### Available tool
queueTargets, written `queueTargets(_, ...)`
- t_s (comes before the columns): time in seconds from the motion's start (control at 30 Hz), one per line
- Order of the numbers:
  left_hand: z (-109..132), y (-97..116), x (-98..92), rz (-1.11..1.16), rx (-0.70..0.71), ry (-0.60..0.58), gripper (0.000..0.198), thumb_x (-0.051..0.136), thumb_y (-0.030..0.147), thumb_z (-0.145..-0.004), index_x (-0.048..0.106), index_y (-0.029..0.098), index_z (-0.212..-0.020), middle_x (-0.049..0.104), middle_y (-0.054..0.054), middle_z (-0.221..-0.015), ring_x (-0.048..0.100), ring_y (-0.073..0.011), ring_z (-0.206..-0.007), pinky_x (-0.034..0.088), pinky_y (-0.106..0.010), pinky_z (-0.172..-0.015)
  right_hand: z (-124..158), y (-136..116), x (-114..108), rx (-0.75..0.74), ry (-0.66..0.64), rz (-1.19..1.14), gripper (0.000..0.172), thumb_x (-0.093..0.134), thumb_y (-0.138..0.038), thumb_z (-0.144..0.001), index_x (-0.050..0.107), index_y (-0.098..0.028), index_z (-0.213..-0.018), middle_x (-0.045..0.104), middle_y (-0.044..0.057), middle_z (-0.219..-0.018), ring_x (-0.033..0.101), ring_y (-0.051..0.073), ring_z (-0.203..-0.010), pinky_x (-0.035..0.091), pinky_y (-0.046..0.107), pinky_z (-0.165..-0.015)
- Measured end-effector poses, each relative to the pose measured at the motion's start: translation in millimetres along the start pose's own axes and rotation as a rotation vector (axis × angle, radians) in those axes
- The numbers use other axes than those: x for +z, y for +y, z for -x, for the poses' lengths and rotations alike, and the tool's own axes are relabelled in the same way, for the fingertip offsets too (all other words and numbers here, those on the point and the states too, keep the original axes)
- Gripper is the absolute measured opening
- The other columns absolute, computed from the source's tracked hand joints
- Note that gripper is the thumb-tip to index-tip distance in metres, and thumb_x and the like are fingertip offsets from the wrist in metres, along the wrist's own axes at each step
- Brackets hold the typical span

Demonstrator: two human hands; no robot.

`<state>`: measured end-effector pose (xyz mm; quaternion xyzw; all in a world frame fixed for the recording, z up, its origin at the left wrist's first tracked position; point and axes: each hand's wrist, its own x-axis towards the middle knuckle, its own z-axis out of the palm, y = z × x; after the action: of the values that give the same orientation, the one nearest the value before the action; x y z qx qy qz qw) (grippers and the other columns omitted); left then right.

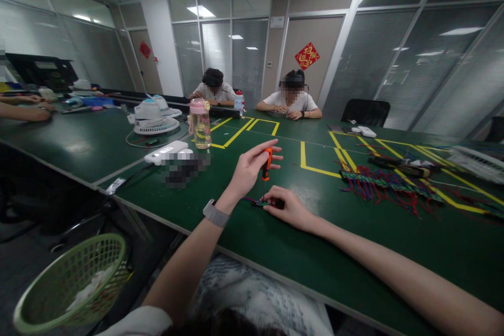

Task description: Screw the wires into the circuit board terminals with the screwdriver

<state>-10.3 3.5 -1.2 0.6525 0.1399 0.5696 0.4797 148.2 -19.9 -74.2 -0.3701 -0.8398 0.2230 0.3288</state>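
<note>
My left hand (pixel 247 170), with a watch on its wrist, grips an orange and black screwdriver (pixel 266 165) by its handle, thumb against it and other fingers stretched out. The screwdriver stands upright, its thin shaft pointing down at a small green circuit board (pixel 260 203) with wires at its left end. Low on the table, my right hand (pixel 286 207) pinches the board's right side with thumb and fingers. The fingers partly cover the board, and the screwdriver's tip is too small to make out against it.
On the green table (pixel 315 252) lie a bundle of wired boards (pixel 388 185) at right and a white power strip (pixel 167 152) at left. A pink-lidded bottle (pixel 202 128) and white fan parts (pixel 155 115) stand beyond. A green basket (pixel 71 257) is below. Two people sit opposite.
</note>
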Motion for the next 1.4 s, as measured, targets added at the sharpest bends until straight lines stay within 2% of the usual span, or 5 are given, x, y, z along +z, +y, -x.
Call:
queueTargets(0.17,0.0,1.5,-0.8,-0.204,0.047,0.104,0.031,0.071,0.028,-0.074,0.068,0.018,-0.103,0.062,-0.005,-0.095,0.06,-0.0122,-0.078,0.052,-0.024,-0.069,-0.2,-1.5,-0.6,0.007,0.0,0.013,0.012,0.062,-0.014,-0.078,0.067,-0.014,-0.09,0.056,0.002,-0.078,0.052,0.013,-0.068,0.043,0.025,-0.062)
queueTargets(0.37,-0.7,1.5,-2.2,-0.025,-0.009,0.011,0.034,0.049,0.034,-0.089,0.063,0.019,-0.116,0.06,-0.01,-0.115,0.062,-0.0189,-0.097,0.054,-0.03,-0.078,0.1,-0.2,-0.3,-0.002,-0.001,-0.001,0.012,0.062,-0.015,-0.079,0.067,-0.016,-0.089,0.056,0.002,-0.079,0.053,0.013,-0.068,0.043,0.025,-0.062)
queueTargets(0.97,-0.5,4.7,-3.3,-0.265,0.045,0.12,0.027,0.068,0.029,-0.076,0.07,0.019,-0.102,0.06,-0.005,-0.102,0.059,-0.0126,-0.085,0.05,-0.023,-0.073,0.0,-0.7,-0.7,-0.005,-0.001,0.021,0.012,0.062,-0.015,-0.079,0.067,-0.016,-0.09,0.056,0.002,-0.078,0.052,0.013,-0.068,0.044,0.025,-0.063)
queueTargets(1.17,-0.9,1.3,-3.1,0.059,-0.057,0.012,0.035,0.048,0.032,-0.089,0.061,0.019,-0.118,0.063,-0.01,-0.111,0.063,-0.0208,-0.095,0.054,-0.034,-0.077,-0.1,-1.1,-0.6,-0.008,-0.001,0.007,0.012,0.062,-0.014,-0.079,0.067,-0.016,-0.09,0.056,0.002,-0.079,0.053,0.013,-0.068,0.044,0.025,-0.062)
queueTargets(1.4,-0.3,6.3,-3.8,-0.208,0.058,0.052,0.026,0.065,0.029,-0.079,0.07,0.02,-0.103,0.062,-0.007,-0.108,0.058,-0.0175,-0.1,0.048,-0.026,-0.084,-0.5,1.1,0.9,-0.015,0.012,0.012,0.011,0.062,-0.015,-0.079,0.067,-0.017,-0.089,0.056,0.002,-0.077,0.052,0.013,-0.068,0.043,0.025,-0.062)
